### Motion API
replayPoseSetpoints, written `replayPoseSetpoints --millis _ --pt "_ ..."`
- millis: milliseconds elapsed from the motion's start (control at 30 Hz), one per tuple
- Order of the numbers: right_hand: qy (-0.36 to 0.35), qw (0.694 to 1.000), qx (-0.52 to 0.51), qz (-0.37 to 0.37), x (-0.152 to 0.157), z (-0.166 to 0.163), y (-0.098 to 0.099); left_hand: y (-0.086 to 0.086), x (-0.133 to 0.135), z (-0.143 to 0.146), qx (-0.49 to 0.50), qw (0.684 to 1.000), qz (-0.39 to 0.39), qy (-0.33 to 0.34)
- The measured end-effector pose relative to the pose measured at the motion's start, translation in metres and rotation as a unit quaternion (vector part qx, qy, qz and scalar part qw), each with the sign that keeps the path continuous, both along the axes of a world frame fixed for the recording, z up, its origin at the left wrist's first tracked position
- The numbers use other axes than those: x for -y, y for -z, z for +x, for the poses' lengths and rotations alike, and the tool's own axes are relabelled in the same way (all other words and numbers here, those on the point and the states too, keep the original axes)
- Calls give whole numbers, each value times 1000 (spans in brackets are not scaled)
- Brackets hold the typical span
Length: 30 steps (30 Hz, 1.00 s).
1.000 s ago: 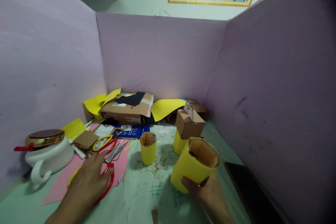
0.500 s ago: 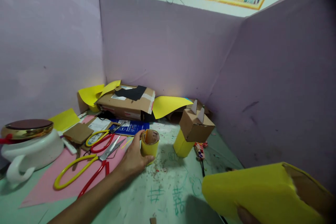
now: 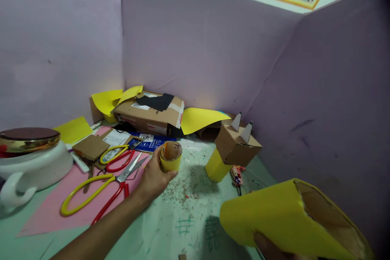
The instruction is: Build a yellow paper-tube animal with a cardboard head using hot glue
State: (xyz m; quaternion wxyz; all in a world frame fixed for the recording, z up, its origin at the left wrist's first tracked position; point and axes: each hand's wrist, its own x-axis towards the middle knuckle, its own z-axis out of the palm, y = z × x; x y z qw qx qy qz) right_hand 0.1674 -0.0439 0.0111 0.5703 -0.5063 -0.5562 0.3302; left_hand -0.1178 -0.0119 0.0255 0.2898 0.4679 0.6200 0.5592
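While my right hand, mostly hidden so probably gripping from below, carries the big yellow tube tilted over the table, my left hand wraps the small yellow tube; I should squeeze gently.

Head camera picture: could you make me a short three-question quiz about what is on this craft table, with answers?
1. True or false: the left hand grips the small yellow tube.
2. Which lies on the pink paper? A the scissors; B the cardboard box with two grey points; C the white pot.
3. Fill in: the right hand holds the large yellow tube from ____.

Key
1. True.
2. A.
3. Below; only the fingers show at the picture's bottom edge.
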Motion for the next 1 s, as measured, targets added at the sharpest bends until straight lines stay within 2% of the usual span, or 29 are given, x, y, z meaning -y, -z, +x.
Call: replayPoseSetpoints --millis 133,400,567,767,867,1000 --pt "5 1000 0 -8 -1 -12 -8 0 1 0 -12 1000 -4 7" --pt "-56 997 -36 -32 0 -36 -18 -2 -1 0 -82 995 -54 -8" --pt "-91 993 -30 -70 -1 -37 -18 2 -2 -1 -90 995 -41 5" --pt "-89 991 -67 -69 0 -38 -14 7 -1 1 -42 999 -18 -4" --pt "-84 991 -80 -66 0 -38 -13 6 1 6 -5 1000 -12 27" --pt "-69 992 -84 -57 2 -36 -18 1 6 13 -68 995 -47 55"
